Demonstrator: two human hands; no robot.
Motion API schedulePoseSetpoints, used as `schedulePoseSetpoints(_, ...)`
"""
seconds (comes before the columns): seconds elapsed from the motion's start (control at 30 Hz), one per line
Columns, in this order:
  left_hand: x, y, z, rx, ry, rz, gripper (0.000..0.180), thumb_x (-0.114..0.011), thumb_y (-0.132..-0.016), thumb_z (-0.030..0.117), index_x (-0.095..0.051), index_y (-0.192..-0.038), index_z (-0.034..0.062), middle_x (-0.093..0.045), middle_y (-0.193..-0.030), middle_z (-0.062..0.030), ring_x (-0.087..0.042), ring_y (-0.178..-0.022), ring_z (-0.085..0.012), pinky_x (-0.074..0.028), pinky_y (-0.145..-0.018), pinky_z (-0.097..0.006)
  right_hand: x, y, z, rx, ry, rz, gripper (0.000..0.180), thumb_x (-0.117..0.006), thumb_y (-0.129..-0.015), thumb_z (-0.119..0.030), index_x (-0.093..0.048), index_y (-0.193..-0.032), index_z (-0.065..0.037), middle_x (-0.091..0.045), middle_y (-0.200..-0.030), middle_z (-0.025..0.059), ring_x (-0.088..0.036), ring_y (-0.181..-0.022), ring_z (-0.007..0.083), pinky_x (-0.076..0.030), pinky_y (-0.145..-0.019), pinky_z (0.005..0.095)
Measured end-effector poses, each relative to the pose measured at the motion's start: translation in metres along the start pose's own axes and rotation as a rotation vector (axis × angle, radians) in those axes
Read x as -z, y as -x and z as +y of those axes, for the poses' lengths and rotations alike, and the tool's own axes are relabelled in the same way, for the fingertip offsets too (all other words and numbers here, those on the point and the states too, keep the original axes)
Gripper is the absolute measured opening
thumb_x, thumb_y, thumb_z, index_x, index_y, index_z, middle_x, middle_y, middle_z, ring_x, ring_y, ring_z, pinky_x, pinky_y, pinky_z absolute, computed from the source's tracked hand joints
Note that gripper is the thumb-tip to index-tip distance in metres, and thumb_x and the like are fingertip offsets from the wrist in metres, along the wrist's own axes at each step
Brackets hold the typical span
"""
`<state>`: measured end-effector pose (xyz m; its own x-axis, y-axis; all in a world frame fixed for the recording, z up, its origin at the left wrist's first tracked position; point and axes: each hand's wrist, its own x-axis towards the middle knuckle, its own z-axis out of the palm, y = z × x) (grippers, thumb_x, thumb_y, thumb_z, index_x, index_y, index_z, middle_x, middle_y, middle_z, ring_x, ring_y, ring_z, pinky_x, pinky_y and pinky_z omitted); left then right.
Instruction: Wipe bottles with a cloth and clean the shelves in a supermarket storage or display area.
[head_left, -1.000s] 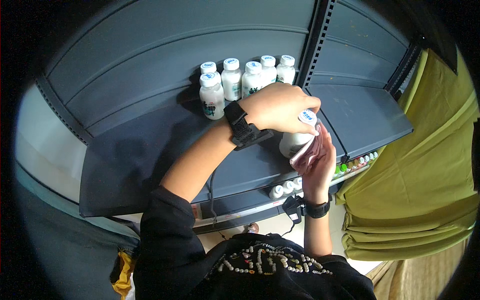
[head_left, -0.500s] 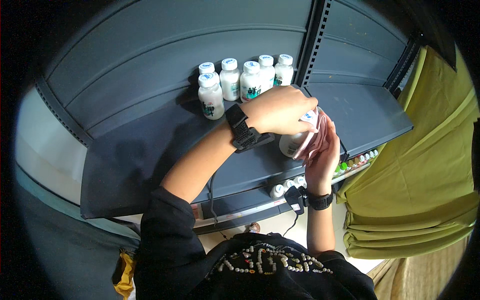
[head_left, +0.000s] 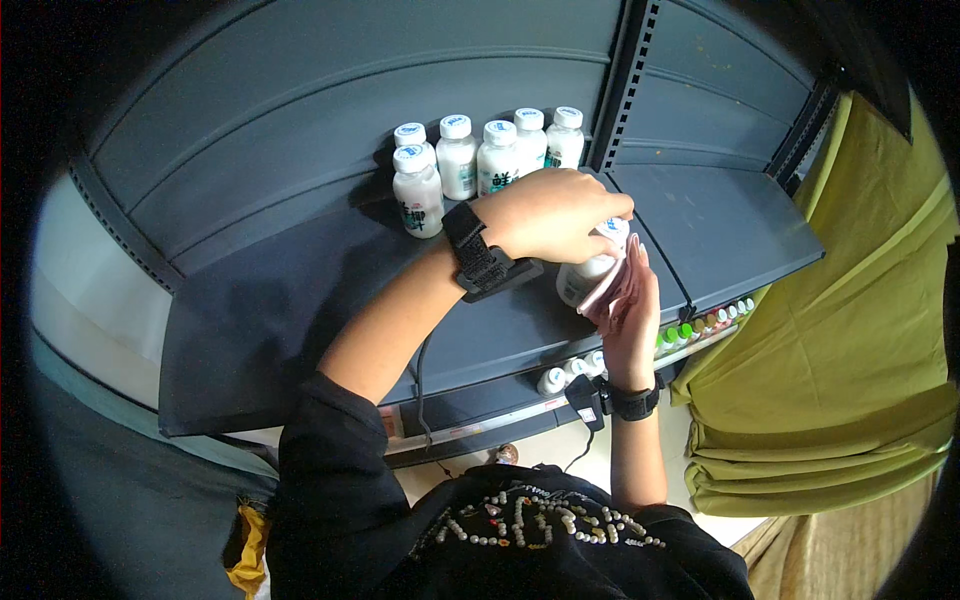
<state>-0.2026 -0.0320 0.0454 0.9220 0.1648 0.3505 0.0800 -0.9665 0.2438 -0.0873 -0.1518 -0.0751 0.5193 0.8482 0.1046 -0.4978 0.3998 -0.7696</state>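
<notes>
Head view: my left hand [head_left: 555,215] clamps from above on the white plastic bottle with blue-white cap [head_left: 592,268], tilted, cap pointing up-right; my right hand [head_left: 625,300] cups its underside; grey metal shelf [head_left: 300,300] below; five-bottle row [head_left: 480,160] up-left.

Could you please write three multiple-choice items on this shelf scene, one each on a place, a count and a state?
1. Where do the standing white bottles sit?
A. At the back of the grey shelf
B. On the floor
C. On the green cloth

2. How many white bottles stand in that group?
A. Two
B. Five
C. Nine

3. What is the state of the bottle between the hands?
A. Lying untouched
B. Gripped by the left hand with the right hand against it
C. Standing in the row

Answers:
1 A, they stand against the shelf's back panel.
2 B, five caps show.
3 B, the left hand covers its top while the right hand cups its side.
</notes>
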Motion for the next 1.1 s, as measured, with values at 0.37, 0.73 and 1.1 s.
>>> schedulePoseSetpoints(0.37, -0.003, -0.011, 0.010, 0.064, -0.148, 0.076, 0.046, -0.063, -0.080, 0.048, -0.063, -0.083, 0.0020, -0.062, -0.067, -0.0197, -0.063, -0.067, -0.0366, -0.049, -0.062, -0.043, -0.003, 0.003, -0.004, -0.080, 0.084, 0.102, 0.049, -0.043, -0.098, -0.034, -0.040, -0.139, -0.006, -0.059, -0.102, -0.0060, -0.031, -0.048, -0.0042, -0.022, -0.039, 0.0131)
schedulePoseSetpoints(0.73, -0.003, -0.010, 0.007, -0.022, -0.034, -0.002, 0.033, -0.063, -0.082, 0.029, -0.061, -0.099, 0.0003, -0.063, -0.086, -0.0194, -0.061, -0.084, -0.0364, -0.048, -0.075, -0.042, -0.027, -0.001, -0.030, 0.040, 0.053, -0.014, 0.052, -0.038, -0.098, -0.033, -0.033, -0.142, -0.004, -0.050, -0.126, 0.0003, -0.043, -0.095, 0.0058, -0.033, -0.078, 0.0201)
schedulePoseSetpoints(1.1, 0.005, -0.004, 0.000, -0.034, -0.051, 0.042, 0.034, -0.066, -0.078, 0.033, -0.065, -0.096, 0.0038, -0.065, -0.086, -0.0170, -0.064, -0.082, -0.0336, -0.051, -0.074, -0.040, -0.014, -0.006, -0.009, -0.089, 0.128, 0.066, 0.041, -0.040, -0.099, -0.037, -0.051, -0.125, -0.008, -0.054, -0.075, -0.0080, -0.028, -0.038, -0.0016, -0.019, -0.032, 0.0151)
